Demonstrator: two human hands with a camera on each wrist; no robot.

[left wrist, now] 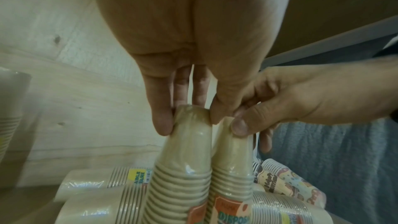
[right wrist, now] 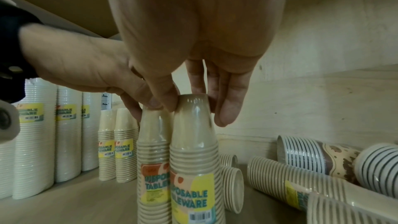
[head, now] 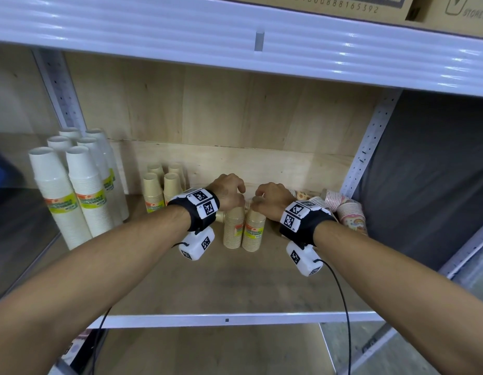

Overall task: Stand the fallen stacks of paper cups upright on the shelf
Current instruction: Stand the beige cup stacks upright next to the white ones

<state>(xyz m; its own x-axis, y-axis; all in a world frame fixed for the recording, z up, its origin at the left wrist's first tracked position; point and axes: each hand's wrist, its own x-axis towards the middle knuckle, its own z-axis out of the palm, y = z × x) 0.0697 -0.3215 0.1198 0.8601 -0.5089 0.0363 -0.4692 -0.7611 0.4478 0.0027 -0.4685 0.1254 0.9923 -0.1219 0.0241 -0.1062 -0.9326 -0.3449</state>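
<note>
Two tan paper-cup stacks in clear wrap stand upright side by side mid-shelf. My left hand [head: 241, 199] pinches the top of the left stack [head: 233, 229], and in the left wrist view its fingers [left wrist: 162, 122] curl round that stack's top [left wrist: 183, 173]. My right hand [head: 258, 202] pinches the top of the right stack [head: 254, 232]; in the right wrist view the right hand [right wrist: 194, 106] grips that stack [right wrist: 193, 159] beside the left one [right wrist: 153, 152]. Fallen tan stacks [right wrist: 277, 181] and patterned stacks [right wrist: 314, 154] lie to the right.
Tall white cup stacks [head: 72, 190] stand at the shelf's left, with short tan stacks [head: 159, 188] upright behind the left wrist. More tan stacks [left wrist: 90, 178] lie behind the held pair. Patterned stacks [head: 348, 212] lie against the right upright. The wooden shelf board [head: 208, 288] lies bare in front.
</note>
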